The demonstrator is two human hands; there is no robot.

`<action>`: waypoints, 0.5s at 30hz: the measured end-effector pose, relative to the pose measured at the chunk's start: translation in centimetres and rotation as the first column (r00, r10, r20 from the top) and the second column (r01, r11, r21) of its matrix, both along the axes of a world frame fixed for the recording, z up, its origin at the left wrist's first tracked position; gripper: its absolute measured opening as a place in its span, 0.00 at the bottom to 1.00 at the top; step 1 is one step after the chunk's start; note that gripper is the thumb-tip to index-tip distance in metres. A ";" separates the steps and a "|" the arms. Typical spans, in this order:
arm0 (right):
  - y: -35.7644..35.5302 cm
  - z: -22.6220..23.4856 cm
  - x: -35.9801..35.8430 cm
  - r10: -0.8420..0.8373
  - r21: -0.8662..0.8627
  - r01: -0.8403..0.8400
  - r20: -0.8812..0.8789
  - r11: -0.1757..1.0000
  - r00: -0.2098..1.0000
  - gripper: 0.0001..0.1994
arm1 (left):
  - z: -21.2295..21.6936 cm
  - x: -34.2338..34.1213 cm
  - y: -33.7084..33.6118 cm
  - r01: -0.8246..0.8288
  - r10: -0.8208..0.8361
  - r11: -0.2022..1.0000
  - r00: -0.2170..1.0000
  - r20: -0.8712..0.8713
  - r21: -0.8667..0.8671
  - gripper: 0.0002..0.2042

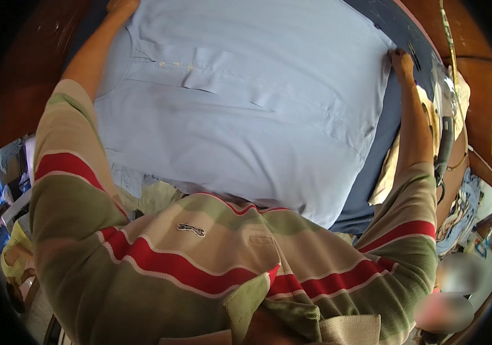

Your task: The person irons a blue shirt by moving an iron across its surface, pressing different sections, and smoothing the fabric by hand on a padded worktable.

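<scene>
A light blue shirt (pixel 234 115) lies spread over a dark navy cloth surface (pixel 366 184), its buttoned placket running across from left to right. At the far right corner of the shirt, my right hand (pixel 401 60) is closed, its fingers pinching the hem. My left hand (pixel 122 6) is at the shirt's far left edge. The top of the picture cuts off its fingers, so its grip does not show. Faint wrinkles cross the near half of the shirt, close to my body.
Beyond my right forearm are a cream cloth (pixel 388 169), a dark grey handle-like object (pixel 445 144) and a cord (pixel 450 34). A thin dark tool (pixel 414 56) lies past my right hand. Piled clothes (pixel 458 215) sit at right. Someone in yellow (pixel 18 253) is at lower left.
</scene>
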State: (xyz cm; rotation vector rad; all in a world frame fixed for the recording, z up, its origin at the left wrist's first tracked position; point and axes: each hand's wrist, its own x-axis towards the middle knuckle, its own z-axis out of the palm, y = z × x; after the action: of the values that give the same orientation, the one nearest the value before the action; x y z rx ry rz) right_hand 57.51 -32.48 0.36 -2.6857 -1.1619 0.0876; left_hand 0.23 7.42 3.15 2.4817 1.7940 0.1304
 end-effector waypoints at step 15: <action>-9.4 2.0 -19.0 0.163 0.431 -0.232 0.193 0.872 0.968 0.32 | -1.9 -0.2 -13.8 0.352 -0.431 0.894 0.848 0.310 0.278 0.22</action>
State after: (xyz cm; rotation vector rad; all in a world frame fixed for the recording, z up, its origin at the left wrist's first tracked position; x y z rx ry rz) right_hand 38.49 -41.92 2.39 -2.1890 -1.3102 -0.3231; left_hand -0.01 -6.40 1.24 2.6786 1.1490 0.7359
